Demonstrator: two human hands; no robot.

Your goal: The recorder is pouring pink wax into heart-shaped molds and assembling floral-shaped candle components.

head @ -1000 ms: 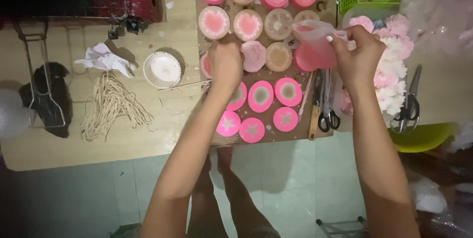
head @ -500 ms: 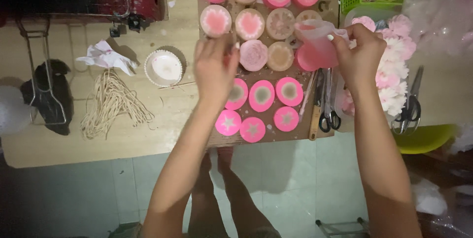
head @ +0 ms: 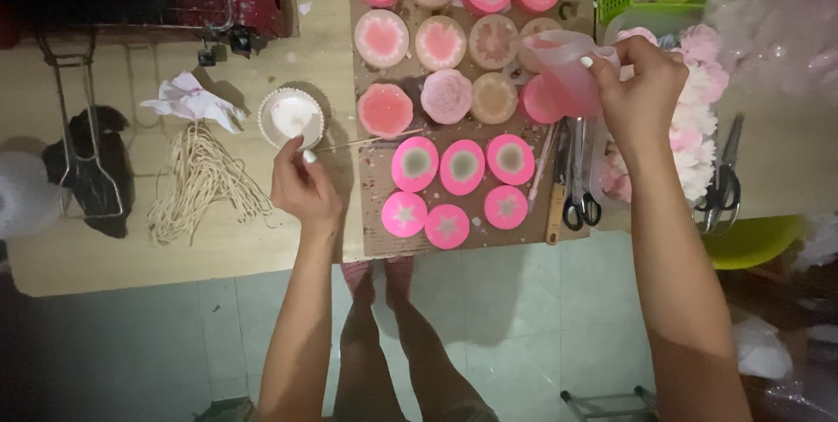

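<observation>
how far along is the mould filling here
Most round moulds on the cardboard sheet already hold pink or pale fill, so that part looks done. In hand: the right hand tilts a pink-filled jug over the right-side moulds; the left hand holds a thin stick. Which remain unfilled is unclear.

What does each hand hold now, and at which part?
Right hand grips the pink plastic cup by its side near the rim. Left hand pinches a thin stick at its end.
</observation>
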